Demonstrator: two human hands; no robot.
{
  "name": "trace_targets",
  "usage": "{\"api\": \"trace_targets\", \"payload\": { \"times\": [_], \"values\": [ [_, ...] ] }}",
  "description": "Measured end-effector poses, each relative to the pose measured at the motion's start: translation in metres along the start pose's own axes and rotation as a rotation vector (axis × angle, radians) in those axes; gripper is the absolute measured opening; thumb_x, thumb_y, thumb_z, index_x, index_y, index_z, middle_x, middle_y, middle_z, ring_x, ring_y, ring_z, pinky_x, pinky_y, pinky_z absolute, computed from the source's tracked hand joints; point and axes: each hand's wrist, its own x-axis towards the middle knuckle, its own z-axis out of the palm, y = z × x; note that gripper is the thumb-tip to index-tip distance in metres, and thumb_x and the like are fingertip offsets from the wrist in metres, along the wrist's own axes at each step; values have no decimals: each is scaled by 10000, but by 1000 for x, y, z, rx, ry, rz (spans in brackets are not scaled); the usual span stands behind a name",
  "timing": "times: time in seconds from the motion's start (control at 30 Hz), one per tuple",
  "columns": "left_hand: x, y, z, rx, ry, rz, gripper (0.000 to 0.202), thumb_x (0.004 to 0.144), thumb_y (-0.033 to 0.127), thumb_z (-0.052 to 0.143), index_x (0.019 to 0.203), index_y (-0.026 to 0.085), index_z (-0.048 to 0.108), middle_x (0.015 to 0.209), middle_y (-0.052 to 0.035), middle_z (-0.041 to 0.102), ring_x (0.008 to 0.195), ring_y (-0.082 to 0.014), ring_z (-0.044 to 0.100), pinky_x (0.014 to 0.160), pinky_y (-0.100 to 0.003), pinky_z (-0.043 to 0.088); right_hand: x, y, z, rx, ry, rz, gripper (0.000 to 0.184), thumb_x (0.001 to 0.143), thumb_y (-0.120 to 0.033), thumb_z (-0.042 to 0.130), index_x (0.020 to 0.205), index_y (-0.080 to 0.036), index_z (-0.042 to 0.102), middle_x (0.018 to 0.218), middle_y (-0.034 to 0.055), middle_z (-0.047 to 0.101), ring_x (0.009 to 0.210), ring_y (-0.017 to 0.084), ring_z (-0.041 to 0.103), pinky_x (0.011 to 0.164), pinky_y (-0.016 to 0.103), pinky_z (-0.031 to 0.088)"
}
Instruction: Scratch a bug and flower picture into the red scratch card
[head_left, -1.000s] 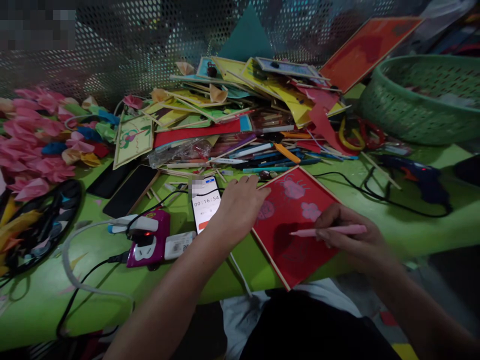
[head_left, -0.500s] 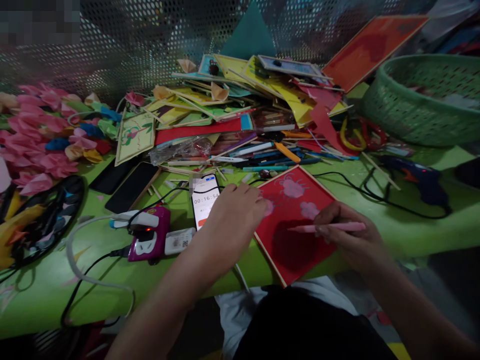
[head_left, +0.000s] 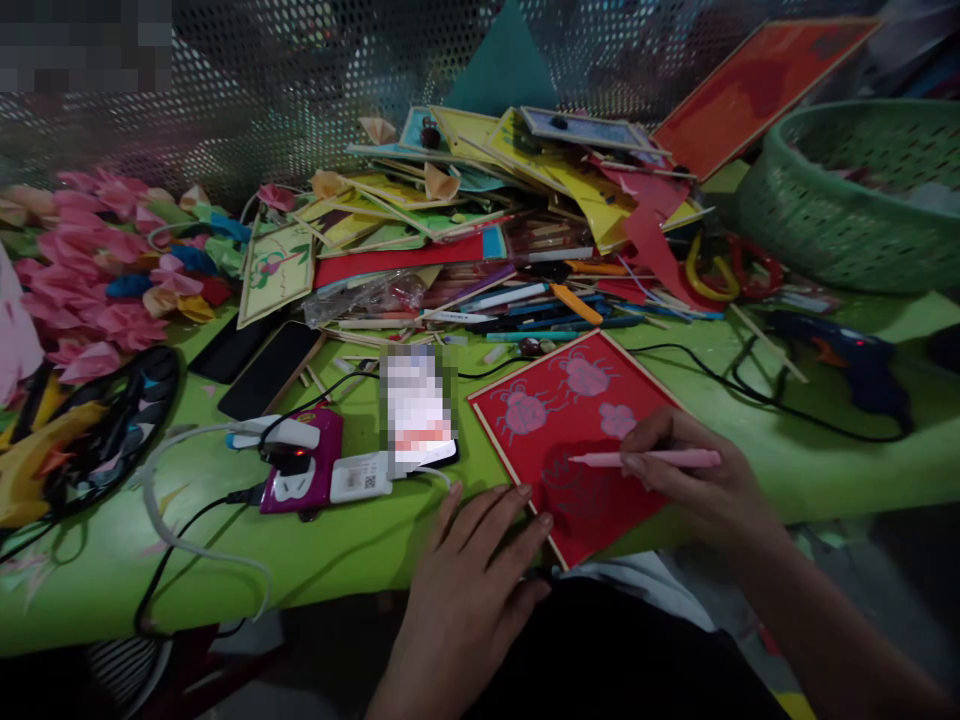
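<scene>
A red card (head_left: pixel 570 430) with a wooden stick frame lies on the green table (head_left: pixel 352 545), painted with pink crab-like figures. My right hand (head_left: pixel 697 480) is closed on a pink pen (head_left: pixel 645 459), its tip over the card's lower middle. My left hand (head_left: pixel 472 580) rests at the table's near edge with fingers stretched out, fingertips touching the card's lower-left edge. A phone (head_left: pixel 416 410) lies just left of the card.
A purple power strip (head_left: pixel 300 475) with plugs and cables sits left of the phone. Behind lie a heap of coloured framed cards (head_left: pixel 487 200), pens, a blue glue gun (head_left: pixel 855 360) and a green basket (head_left: pixel 847 200). Pink paper flowers (head_left: pixel 82 270) fill the left.
My left hand has drawn back from the card's upper-left corner to the table's near edge, uncovering a painted figure. The right hand with the pen has stayed almost in place.
</scene>
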Motion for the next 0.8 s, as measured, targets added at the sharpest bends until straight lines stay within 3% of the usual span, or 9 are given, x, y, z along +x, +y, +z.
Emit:
{"api": "trace_targets", "payload": {
  "times": [0.3, 0.57, 0.8],
  "values": [
    [-3, 1, 7, 6, 65, -46, 444, 1000, 461, 655, 1441, 464, 607, 1566, 104, 575, 1390, -186, 591, 1289, -442, 367, 0, -3, 2, -41, -8, -16, 165, 876, -350, 813, 787, -258, 709, 715, -16, 666, 623, 160, 576, 572, 289, 427],
    [-1, 3, 12, -69, 165, -28, 380, 1022, 414, 642, 1401, 398, 652, 1528, 66, 624, 1360, -177, 600, 1305, -414, 263, 0, -4, 1, -82, -28, 2, 257, 878, -455, 812, 751, -261, 701, 700, 3, 661, 634, 185, 584, 579, 315, 437],
    [0, 3, 12, -94, 175, -25, 360, 1025, 405, 642, 1383, 381, 668, 1525, 60, 626, 1361, -178, 589, 1304, -391, 231, -3, -3, 0, -58, -56, 34, 289, 876, -501, 808, 740, -274, 694, 693, 12, 650, 620, 195, 561, 566, 334, 427]
  ]
}}
